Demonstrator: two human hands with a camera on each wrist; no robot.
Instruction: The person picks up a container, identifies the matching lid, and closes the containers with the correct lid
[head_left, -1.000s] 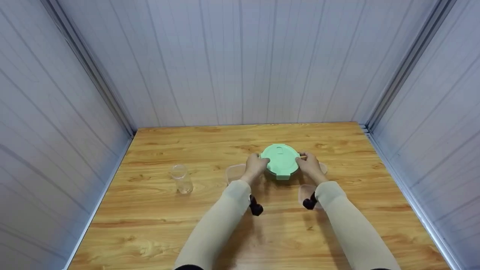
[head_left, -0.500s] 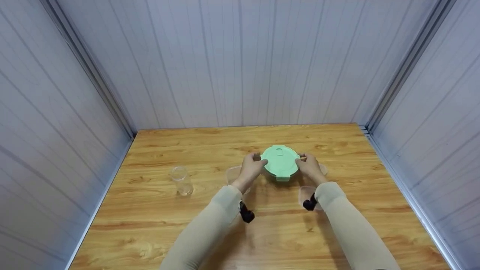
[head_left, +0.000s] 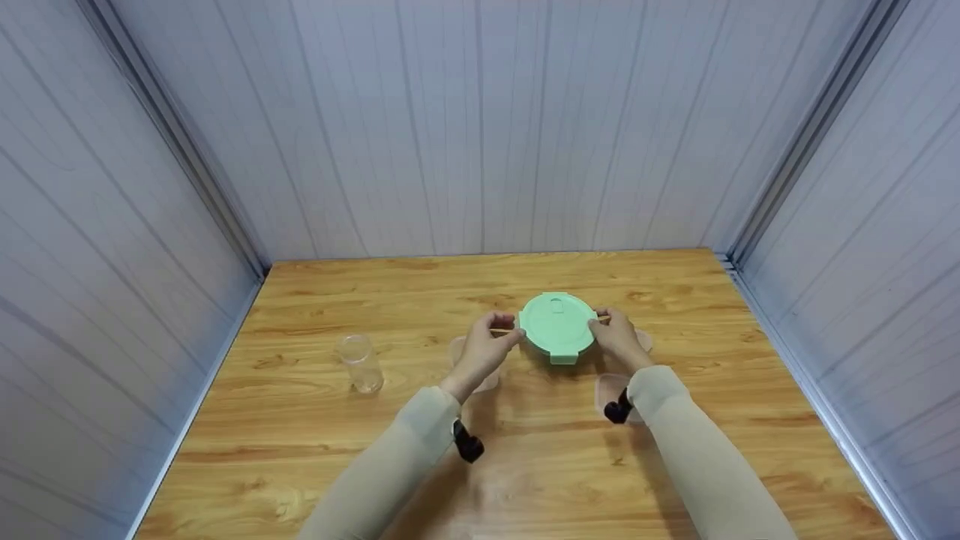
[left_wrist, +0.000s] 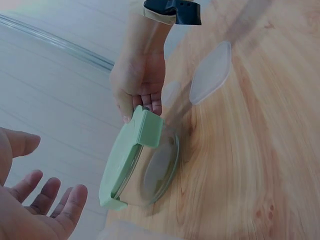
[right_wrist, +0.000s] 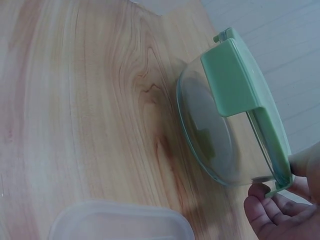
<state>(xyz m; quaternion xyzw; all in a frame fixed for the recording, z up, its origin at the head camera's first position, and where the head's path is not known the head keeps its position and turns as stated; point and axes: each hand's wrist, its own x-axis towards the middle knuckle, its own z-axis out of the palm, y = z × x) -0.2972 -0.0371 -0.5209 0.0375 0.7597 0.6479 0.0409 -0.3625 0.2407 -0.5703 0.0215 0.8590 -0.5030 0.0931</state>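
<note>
A round glass food container [head_left: 556, 324] with a light green clip lid stands on the wooden table in the head view. Its clear bowl [right_wrist: 200, 135] shows below the lid in the right wrist view. My right hand [head_left: 621, 341] pinches the clip on the lid's right side, thumb above and fingertips underneath. To the left of the container, my left hand [head_left: 484, 351] has its fingers spread and slightly bent, holding nothing. A gap parts the left hand [left_wrist: 42, 207] from the lid in the left wrist view. The front clip [right_wrist: 230, 77] hangs down over the rim.
A clear cylindrical jar [head_left: 364, 367] stands on the left of the table. Flat translucent pieces lie around: one partly under my left wrist [head_left: 489, 381], another [head_left: 609, 394] by my right wrist, and a small rounded one [head_left: 644, 340] behind my right hand. Panel walls enclose the table.
My left hand has let go of the lid's left edge and moved left, its fingers spreading. The right hand stays at the right clip, and the container has hardly moved.
</note>
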